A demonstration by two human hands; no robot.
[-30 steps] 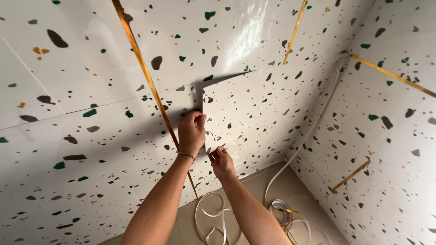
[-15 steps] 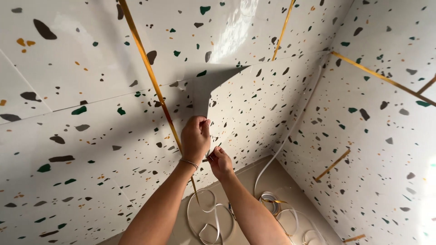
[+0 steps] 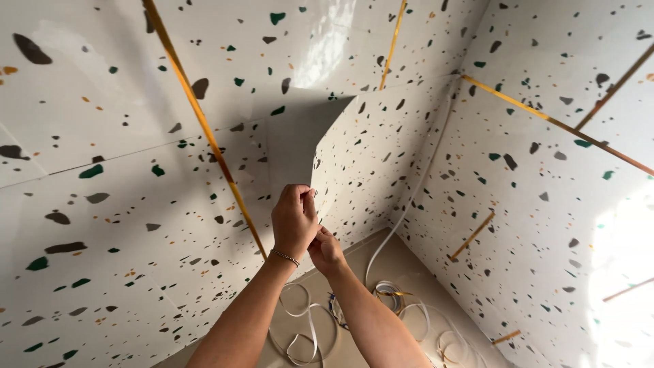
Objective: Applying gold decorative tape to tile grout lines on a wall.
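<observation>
My left hand (image 3: 294, 219) pinches the lower corner of a speckled white sheet (image 3: 371, 157), holding its loose edge away from the terrazzo-patterned wall (image 3: 102, 204). The plain grey back of the sheet shows where it curls off the wall, while the rest of it lies flat toward the room's corner. My right hand (image 3: 325, 251) sits just below and touches the left, fingers closed; I cannot tell what it grips. A gold trim strip (image 3: 204, 129) runs down the wall just beside my left hand. Coils of white and gold strip (image 3: 381, 300) lie on the floor (image 3: 354, 266) beneath my arms.
</observation>
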